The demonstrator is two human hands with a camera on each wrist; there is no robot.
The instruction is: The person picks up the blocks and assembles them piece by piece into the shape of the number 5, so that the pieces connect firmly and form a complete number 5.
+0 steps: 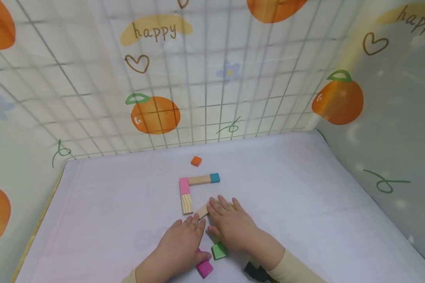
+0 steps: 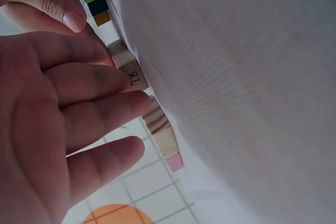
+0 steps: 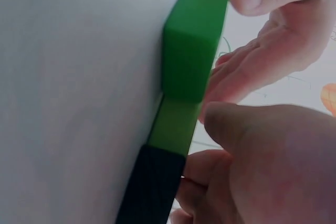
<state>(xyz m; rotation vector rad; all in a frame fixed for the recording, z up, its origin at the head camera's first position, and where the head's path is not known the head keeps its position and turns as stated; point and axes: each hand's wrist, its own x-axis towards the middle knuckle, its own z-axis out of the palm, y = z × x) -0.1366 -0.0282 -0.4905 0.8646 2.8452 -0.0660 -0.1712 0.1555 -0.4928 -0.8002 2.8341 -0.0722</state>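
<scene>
My left hand (image 1: 182,243) lies low over the cloth with its fingers straight, the fingertips at the near end of a plain wooden block (image 1: 202,211). Its thumb rests at a magenta block (image 1: 205,269). Palm and straight fingers show in the left wrist view, beside a wooden block with dark marks (image 2: 132,72). My right hand (image 1: 233,228) is spread over the other end of the plain block, fingers extended. Under and beside it are a green block (image 3: 191,45), an olive-green block (image 3: 176,121) and a dark block (image 3: 152,182), partly hidden in the head view.
Beyond the hands, a striped wooden block (image 1: 186,204), a pink block (image 1: 184,186), a tan block (image 1: 199,180) and a blue block (image 1: 215,178) form a corner shape. An orange block (image 1: 196,161) lies farther back. Printed curtains (image 1: 205,86) surround the white cloth (image 1: 287,177).
</scene>
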